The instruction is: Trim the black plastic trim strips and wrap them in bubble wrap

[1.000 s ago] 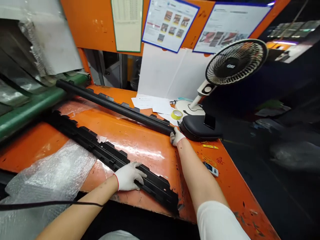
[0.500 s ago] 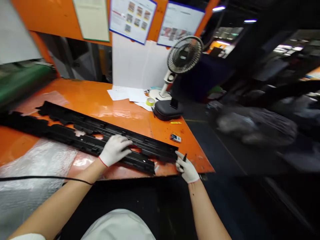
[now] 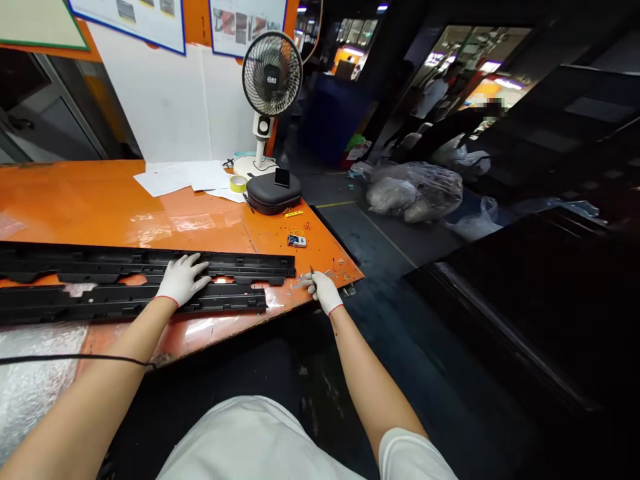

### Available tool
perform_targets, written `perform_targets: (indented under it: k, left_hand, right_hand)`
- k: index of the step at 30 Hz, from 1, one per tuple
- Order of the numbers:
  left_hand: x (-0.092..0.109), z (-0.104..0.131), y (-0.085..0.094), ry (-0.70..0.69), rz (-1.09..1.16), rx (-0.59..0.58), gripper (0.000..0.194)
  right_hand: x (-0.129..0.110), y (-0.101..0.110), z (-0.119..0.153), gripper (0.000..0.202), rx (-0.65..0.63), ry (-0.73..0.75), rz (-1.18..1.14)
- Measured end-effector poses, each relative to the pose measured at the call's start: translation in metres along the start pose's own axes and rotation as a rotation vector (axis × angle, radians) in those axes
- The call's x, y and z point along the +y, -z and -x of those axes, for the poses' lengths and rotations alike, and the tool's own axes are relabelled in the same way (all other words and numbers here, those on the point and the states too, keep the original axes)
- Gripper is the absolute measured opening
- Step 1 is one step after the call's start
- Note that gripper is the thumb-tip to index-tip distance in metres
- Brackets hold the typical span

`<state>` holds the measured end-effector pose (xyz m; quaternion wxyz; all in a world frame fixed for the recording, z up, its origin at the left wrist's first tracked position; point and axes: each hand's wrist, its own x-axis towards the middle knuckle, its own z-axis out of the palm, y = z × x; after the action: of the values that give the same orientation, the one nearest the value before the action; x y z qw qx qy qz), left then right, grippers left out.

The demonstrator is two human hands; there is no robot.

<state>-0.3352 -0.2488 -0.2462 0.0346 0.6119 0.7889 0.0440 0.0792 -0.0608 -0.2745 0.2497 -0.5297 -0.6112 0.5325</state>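
Two long black plastic trim strips lie side by side on the orange table. My left hand (image 3: 183,279), in a white glove with a red cuff edge, rests on them with fingers spread. Under its fingers is the far strip (image 3: 260,265); the near strip (image 3: 240,300) runs beside the heel of the hand. My right hand (image 3: 323,291), gloved alike, is just past the right end of the far strip. Its fingers are closed around a slim dark tool, of which only a small tip shows above them; its kind is unclear. Small shavings lie around this hand.
On the table (image 3: 90,193) stand a fan (image 3: 273,73) and a black case (image 3: 274,193) with a phone on it. Yellow tape (image 3: 239,183), papers (image 3: 170,179) and a small grey device (image 3: 297,241) lie nearby. Bubble wrap (image 3: 40,360) hangs front left. Bagged items (image 3: 415,190) and a person stand beyond.
My view has swung to the right. The right hand has come away from the far strip's end to a spot just beside it. My left hand still lies on the strips, fingers more spread.
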Motion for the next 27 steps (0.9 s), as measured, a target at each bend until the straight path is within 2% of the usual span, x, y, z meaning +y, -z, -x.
perform_targets:
  k: [3, 7, 12, 17, 27]
  left_hand:
    - [0.001, -0.006, -0.004, 0.067, -0.059, 0.009, 0.058]
    - [-0.003, -0.01, -0.012, 0.062, -0.095, -0.003, 0.064]
    - [-0.007, -0.011, -0.015, 0.054, -0.09, -0.039, 0.065]
    - [-0.006, -0.011, -0.014, 0.058, -0.077, -0.039, 0.065]
    - [-0.007, -0.011, -0.015, 0.06, -0.097, -0.058, 0.064]
  right_hand:
    - [-0.004, 0.006, 0.003, 0.024, -0.049, 0.105, 0.207]
    - [-0.019, 0.009, -0.003, 0.034, -0.096, 0.23, 0.537]
    - [-0.042, 0.004, -0.029, 0.035, -0.184, 0.311, 0.811]
    - [-0.053, -0.001, -0.042, 0.039, -0.227, 0.35, 0.947]
    - [-0.05, -0.001, -0.044, 0.041, -0.258, 0.386, 1.078]
